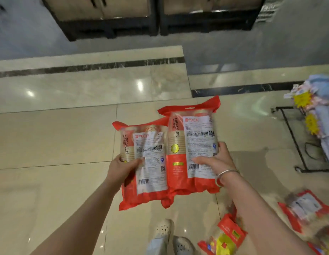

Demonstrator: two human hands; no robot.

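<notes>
Two red packs of paper cups with white labels are held up side by side above the tiled floor. My left hand [121, 167] grips the left pack [147, 173] at its left edge, thumb across the label. My right hand [216, 159] grips the right pack [191, 144] at its lower right, thumb on the label near the barcode. The right pack sits a little higher and overlaps the left pack's right edge. A silver bangle circles my right wrist.
More red packs [305, 208] lie at the lower right. A black wire rack [296, 142] with wrapped goods and yellow tags stands at the right. Dark-framed shelf units [112, 28] stand across the aisle. My feet in pale perforated shoes [164, 229] are below.
</notes>
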